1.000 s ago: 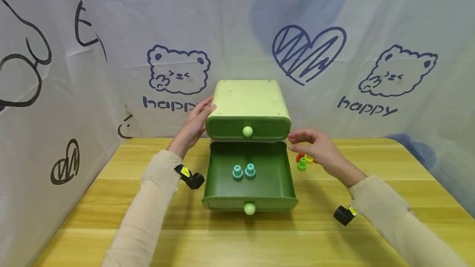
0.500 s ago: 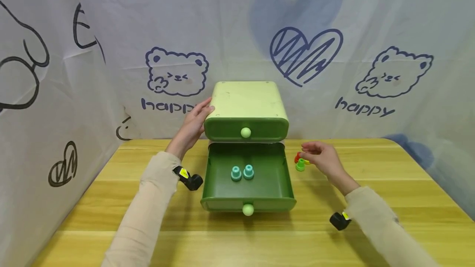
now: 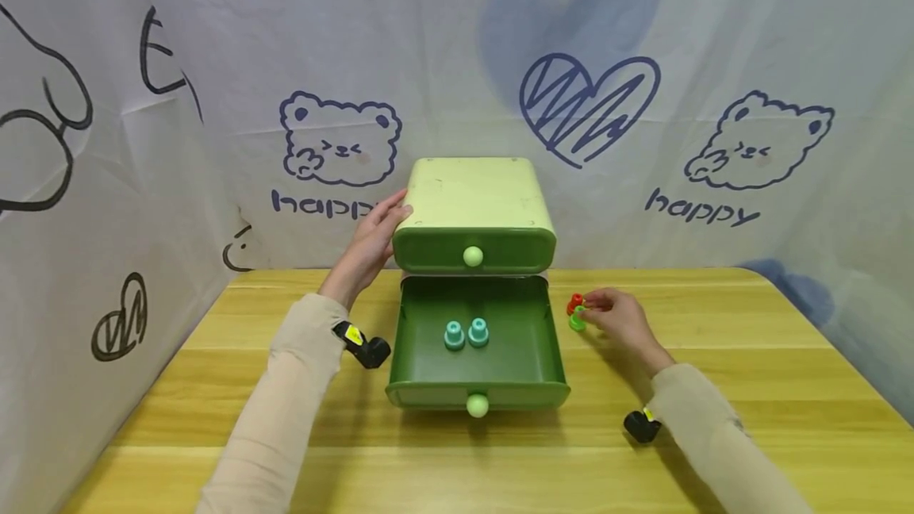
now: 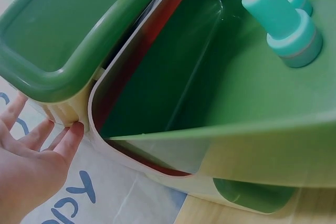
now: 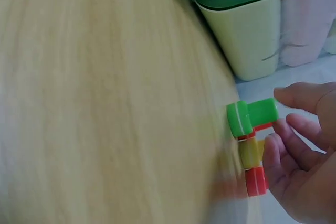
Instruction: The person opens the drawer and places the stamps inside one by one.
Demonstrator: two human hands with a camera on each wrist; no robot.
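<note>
A small drawer cabinet [image 3: 478, 193] has a pale yellow shell and green fronts. My left hand [image 3: 367, 248] rests on its left side, the fingertips [image 4: 73, 129] touching the upper case. Below, a green drawer [image 3: 510, 359] is pulled out, and two teal stepped pegs [image 3: 478, 332] stand in it. To the right of the cabinet, my right hand [image 3: 620, 320] reaches a cluster of pegs. Its thumb and fingers are spread around the tip of a green peg [image 5: 262, 113]. A yellow peg [image 5: 250, 153] and red peg [image 5: 255, 182] stand beside it, partly hidden by the fingers.
The upper drawer, with a round light green knob [image 3: 473, 256], is closed. The lower drawer's knob [image 3: 477, 405] faces the front of the wooden table [image 3: 750, 419]. A white cloth [image 3: 457, 46] with drawings hangs behind.
My right hand has moved away from the cabinet's right side and down to the pegs, its fingers now at the green one. My left hand stays on the cabinet.
</note>
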